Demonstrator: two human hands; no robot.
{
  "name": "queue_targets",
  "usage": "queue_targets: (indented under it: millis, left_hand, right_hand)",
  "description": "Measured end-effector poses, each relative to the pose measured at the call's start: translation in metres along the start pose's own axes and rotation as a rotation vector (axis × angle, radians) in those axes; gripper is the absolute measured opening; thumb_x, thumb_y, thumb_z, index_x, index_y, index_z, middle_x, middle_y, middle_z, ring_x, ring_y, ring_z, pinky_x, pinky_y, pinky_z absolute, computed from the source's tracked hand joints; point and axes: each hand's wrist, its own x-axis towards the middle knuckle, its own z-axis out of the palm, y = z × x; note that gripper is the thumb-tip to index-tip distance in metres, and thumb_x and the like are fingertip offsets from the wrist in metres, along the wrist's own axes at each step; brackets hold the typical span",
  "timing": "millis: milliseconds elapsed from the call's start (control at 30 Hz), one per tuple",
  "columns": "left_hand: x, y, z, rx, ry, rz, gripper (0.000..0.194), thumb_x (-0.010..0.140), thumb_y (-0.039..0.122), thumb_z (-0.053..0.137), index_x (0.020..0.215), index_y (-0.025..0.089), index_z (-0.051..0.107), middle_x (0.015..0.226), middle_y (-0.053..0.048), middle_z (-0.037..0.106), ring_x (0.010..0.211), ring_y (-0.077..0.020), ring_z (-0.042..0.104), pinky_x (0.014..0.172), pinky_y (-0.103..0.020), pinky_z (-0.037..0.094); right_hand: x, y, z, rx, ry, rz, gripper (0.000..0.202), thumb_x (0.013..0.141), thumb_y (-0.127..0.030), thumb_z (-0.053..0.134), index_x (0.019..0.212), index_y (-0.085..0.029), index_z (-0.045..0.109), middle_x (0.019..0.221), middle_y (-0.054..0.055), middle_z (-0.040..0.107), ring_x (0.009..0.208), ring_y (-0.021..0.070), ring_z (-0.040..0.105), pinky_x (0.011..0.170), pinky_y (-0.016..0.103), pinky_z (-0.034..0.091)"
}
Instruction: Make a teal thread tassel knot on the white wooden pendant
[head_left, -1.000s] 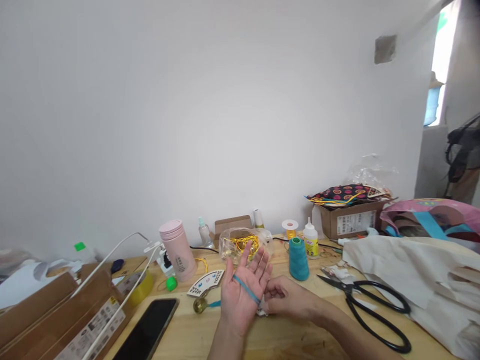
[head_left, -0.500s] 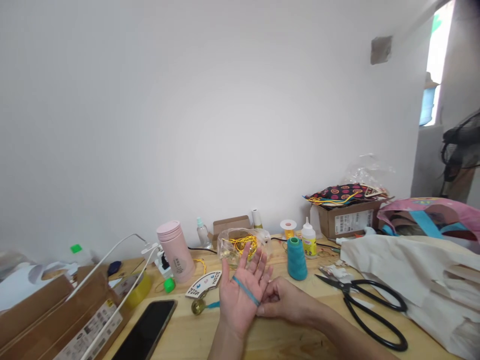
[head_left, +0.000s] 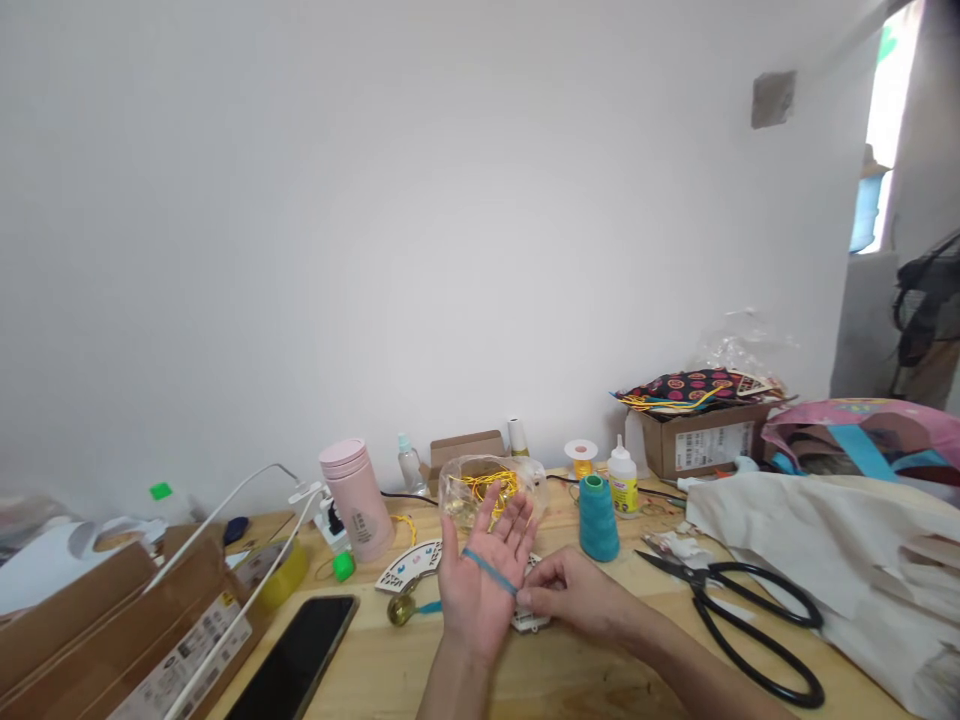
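Palm up and fingers spread, my left hand [head_left: 484,590] has a blue thread [head_left: 489,570] lying across its palm. My right hand [head_left: 574,592] pinches that thread at the outer edge of the left palm. Left of the left hand, a blue strand runs to a small gold bell [head_left: 400,609] on the table. A white patterned fan-shaped piece [head_left: 409,568] lies behind the bell, partly hidden. Another white piece [head_left: 529,621] shows beneath my right fingers. The teal thread cone [head_left: 598,520] stands upright beyond my right hand.
Black scissors [head_left: 739,610] and white cloth [head_left: 832,560] lie on the right. A glue bottle [head_left: 622,480] stands behind the cone. To the left are a phone [head_left: 292,660], pink cup [head_left: 358,500] and cardboard box [head_left: 112,640]. A plastic bag [head_left: 459,490] holds yellow cord.
The view has shifted slightly, so objects sit a little further right. My right fingers have moved up a little at the palm's edge, and a white piece now shows below them.
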Motion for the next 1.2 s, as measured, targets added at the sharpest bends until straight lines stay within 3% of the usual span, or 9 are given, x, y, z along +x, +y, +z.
queue_targets:
  millis: [300,467,900,1200]
  left_hand:
    - [0.002,-0.003,-0.004,0.068,0.071,0.101,0.055,0.078,0.053,0.038,0.12,0.018,0.048,0.121,-0.016,0.051,0.121,-0.0227,0.036,0.098,-0.034,0.029]
    - [0.004,-0.003,-0.006,0.065,0.088,0.102,0.057,0.077,0.054,0.039,0.122,0.02,0.045,0.122,-0.016,0.05,0.12,-0.0228,0.036,0.097,-0.034,0.031]
    - [0.003,-0.005,0.005,0.122,0.192,0.144,0.061,0.073,0.057,0.043,0.121,0.02,0.046,0.123,-0.017,0.049,0.117,-0.0256,0.04,0.093,-0.038,0.035]
    - [0.001,-0.004,0.003,0.105,0.194,0.152,0.063,0.072,0.059,0.042,0.122,0.021,0.044,0.123,-0.017,0.049,0.117,-0.0262,0.04,0.095,-0.04,0.032]
  right_hand:
    - [-0.002,-0.009,0.0,-0.343,0.293,-0.1,0.014,0.062,-0.016,0.052,0.064,-0.019,0.066,0.057,-0.002,0.052,0.054,0.0103,0.043,0.052,0.021,0.026]
    - [-0.004,-0.014,0.001,-0.407,0.365,-0.131,0.02,0.061,-0.014,0.051,0.077,-0.02,0.062,0.061,-0.004,0.052,0.057,0.0106,0.045,0.055,0.021,0.028]
    - [-0.006,-0.013,0.006,-0.536,0.322,-0.189,0.013,0.065,-0.014,0.05,0.067,-0.02,0.061,0.063,-0.002,0.058,0.06,0.0101,0.05,0.054,0.018,0.03]
    - [-0.005,-0.01,0.009,-0.545,0.328,-0.166,0.014,0.067,-0.014,0.05,0.066,-0.02,0.062,0.062,-0.002,0.06,0.059,0.0105,0.051,0.054,0.018,0.031]
